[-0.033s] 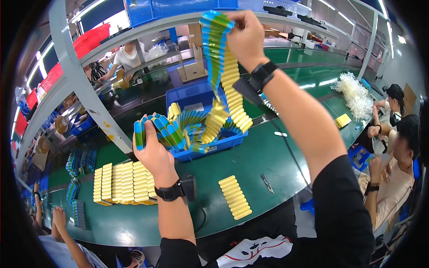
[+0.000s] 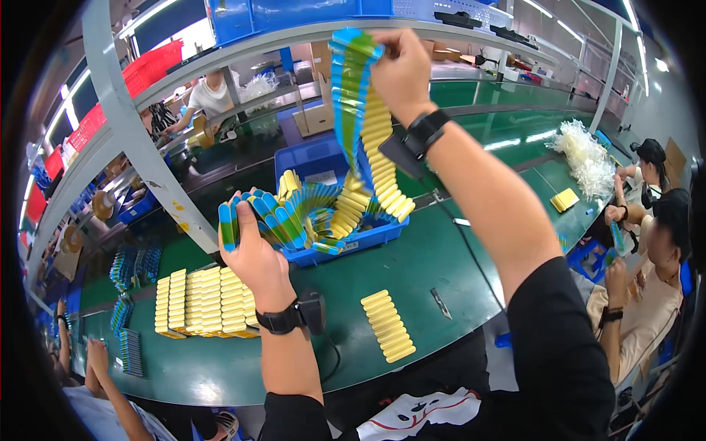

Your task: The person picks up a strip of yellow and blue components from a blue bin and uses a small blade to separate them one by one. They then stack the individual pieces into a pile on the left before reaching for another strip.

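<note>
The right hand (image 2: 403, 70) is sinking slightly, bringing down with it the top of the blue-and-green strip (image 2: 351, 88), which is turning its face more broadly into view. The strip's lower end, blurred before, is now showing more sharply. The right forearm (image 2: 489, 187) is shifting a little lower and leftward, and the black cable (image 2: 478, 257) is moving left with it. At right, a blue-and-green length (image 2: 616, 234) is now showing between a seated co-worker's hands (image 2: 616, 273).
</note>
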The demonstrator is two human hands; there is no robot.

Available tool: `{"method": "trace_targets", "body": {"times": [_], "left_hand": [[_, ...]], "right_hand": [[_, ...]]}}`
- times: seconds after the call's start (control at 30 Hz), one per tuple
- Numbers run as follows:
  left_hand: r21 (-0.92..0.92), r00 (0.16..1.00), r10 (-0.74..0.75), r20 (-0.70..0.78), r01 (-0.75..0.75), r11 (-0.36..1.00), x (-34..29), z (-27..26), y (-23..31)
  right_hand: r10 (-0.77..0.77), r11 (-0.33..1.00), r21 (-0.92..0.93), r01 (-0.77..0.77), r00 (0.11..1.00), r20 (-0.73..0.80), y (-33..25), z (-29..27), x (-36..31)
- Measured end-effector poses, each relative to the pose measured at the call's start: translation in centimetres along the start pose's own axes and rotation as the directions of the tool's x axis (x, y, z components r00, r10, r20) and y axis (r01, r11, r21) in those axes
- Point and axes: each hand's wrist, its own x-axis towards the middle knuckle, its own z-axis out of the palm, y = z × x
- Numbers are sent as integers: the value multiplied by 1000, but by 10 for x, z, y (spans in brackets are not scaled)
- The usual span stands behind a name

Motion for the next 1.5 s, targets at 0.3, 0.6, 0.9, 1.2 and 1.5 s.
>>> {"method": "trace_targets", "body": {"times": [0.3, 0.6, 0.9, 1.2, 1.5], "left_hand": [[-209, 999, 27, -30, -33, 977, -18, 3, 41], [-143, 989, 138, -56, -145, 979, 1, -10, 43], [-88, 974, 171, -146, -185, 979, 3, -9, 56], [-237, 981, 74, -179, -116, 965, 2, -14, 73], [-143, 985, 115, -127, -133, 981, -24, -6, 86]], "right_hand": [[486, 857, -463, -227, 651, 582, 71, -8, -121], [271, 907, -276, -317, -59, 961, -56, -51, -148], [436, 898, -435, -61, 248, 865, -48, -84, -160], [276, 951, -290, 103, 134, 952, -74, -99, -188], [234, 939, -326, 111, 486, 842, -31, -84, -164]]}}
